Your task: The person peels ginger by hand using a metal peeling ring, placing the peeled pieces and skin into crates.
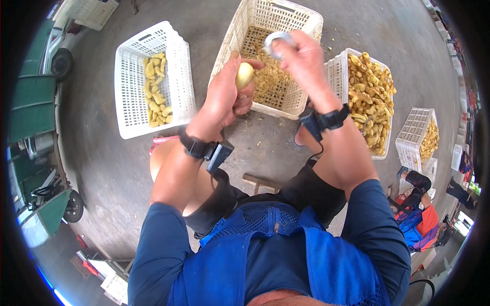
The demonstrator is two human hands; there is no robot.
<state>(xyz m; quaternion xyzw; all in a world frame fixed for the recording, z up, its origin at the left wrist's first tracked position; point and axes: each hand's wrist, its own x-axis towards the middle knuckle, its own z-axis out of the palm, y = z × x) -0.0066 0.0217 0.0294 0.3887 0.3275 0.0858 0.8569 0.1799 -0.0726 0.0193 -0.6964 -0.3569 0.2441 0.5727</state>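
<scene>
My left hand (230, 92) is closed round a pale yellow, peeled piece of ginger (244, 75), held over the near left part of a large white crate (218, 58). Peel scraps (275, 84) lie across that crate's floor. Higher and to the right, my right hand (304, 60) grips a silvery rounded tool (278, 43), blurred by motion; its exact kind cannot be made out. The tool is apart from the ginger. On the left, a white crate (126, 89) holds several peeled pieces. Brown-skinned ginger (370, 97) is heaped in a crate to the right.
Another white crate of ginger (412, 135) stands farther right, with a seated person (421, 219) below it in view. A small wooden stool (261, 182) shows between my legs. At the left edge is a green-sided vehicle (33, 102) with wheels. The floor is grey concrete.
</scene>
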